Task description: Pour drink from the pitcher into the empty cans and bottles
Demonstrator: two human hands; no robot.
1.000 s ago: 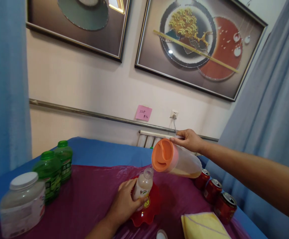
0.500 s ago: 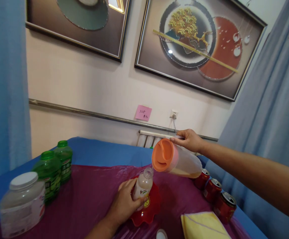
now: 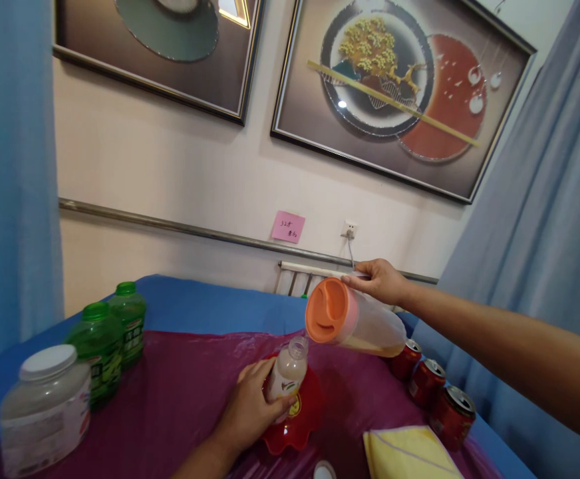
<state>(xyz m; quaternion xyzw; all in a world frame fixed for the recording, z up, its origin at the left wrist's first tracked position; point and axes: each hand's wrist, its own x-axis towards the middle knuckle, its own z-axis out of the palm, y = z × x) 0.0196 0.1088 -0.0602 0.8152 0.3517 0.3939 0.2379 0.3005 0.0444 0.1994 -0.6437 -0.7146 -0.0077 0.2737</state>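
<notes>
My left hand (image 3: 253,402) is wrapped round a small clear bottle (image 3: 290,370) with an open neck, tilted a little to the right over a red scalloped dish (image 3: 306,416). Up and to the right, my right hand (image 3: 382,281) grips the handle of a translucent pitcher (image 3: 377,329). The pitcher lies tipped to the left, its orange lid (image 3: 327,311) close beside the bottle's mouth. Some yellowish liquid sits along the pitcher's lower side. Whether liquid is passing between them is too small to tell.
At the left stand a white-lidded jar (image 3: 45,412) and two green bottles (image 3: 95,352), (image 3: 128,322). Several red cans, one nearest (image 3: 452,419), line the right edge. A folded yellow cloth (image 3: 410,452) and a white cap (image 3: 324,470) lie on the purple sheet (image 3: 185,386).
</notes>
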